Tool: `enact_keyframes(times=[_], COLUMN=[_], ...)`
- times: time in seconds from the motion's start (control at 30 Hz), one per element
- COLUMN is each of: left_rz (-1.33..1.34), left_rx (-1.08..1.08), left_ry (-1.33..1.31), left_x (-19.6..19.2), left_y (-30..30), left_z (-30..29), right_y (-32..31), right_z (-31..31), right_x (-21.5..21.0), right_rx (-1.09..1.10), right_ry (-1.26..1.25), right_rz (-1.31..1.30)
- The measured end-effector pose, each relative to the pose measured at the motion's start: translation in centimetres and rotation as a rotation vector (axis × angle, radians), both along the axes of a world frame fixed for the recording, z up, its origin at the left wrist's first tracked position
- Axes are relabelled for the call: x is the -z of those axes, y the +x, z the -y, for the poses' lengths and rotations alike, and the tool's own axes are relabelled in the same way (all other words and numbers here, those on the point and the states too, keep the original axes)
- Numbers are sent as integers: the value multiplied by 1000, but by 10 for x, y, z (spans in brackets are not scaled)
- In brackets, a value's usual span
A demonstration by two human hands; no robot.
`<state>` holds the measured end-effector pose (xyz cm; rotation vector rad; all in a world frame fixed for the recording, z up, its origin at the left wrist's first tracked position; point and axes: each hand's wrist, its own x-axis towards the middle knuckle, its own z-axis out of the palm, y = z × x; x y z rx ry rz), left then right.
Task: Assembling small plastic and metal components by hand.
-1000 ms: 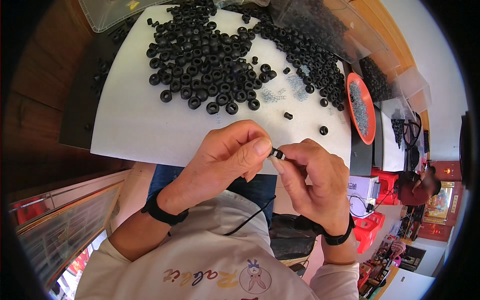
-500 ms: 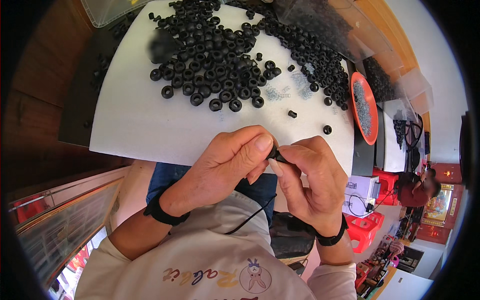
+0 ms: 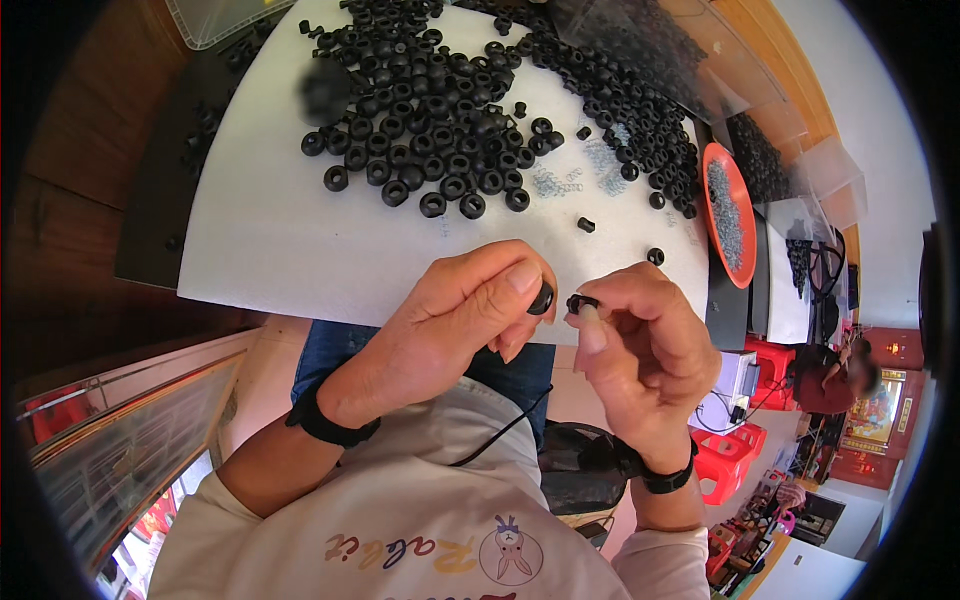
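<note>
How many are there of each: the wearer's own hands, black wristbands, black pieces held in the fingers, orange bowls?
Hands: 2 (left hand, right hand)
Wristbands: 2 (left wristband, right wristband)
Held black pieces: 2 (left piece, right piece)
Orange bowl: 1
Total: 7

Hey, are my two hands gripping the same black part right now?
No, the left hand holds a rounded black piece, while the right hand pinches a separate small black piece, with a gap between them.
</note>
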<state>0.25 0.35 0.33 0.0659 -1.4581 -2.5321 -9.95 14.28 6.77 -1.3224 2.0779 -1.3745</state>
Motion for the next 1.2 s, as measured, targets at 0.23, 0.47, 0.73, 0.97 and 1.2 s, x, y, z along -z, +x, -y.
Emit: enact_keyframes(times=[0.23, 0.47, 0.73, 0.97, 1.2], left_rz=[49, 62, 47, 71, 117], left_rx=[4, -6, -26, -1, 48], left_ry=[-93, -59, -122, -187, -196], left_x=[-3, -4, -5, -6, -10], left_y=[0, 2, 3, 4, 5], left_z=[0, -1, -2, 2, 4], right_y=[6, -1, -2, -6, -4], right_z=[6, 2, 2, 2, 0], right_x=[3, 11, 6, 2, -9], right_rx=[38, -83, -109, -199, -243], right_ry=[-144, -29, -23, -42, 78], right_rz=[521, -245, -568, -618, -576])
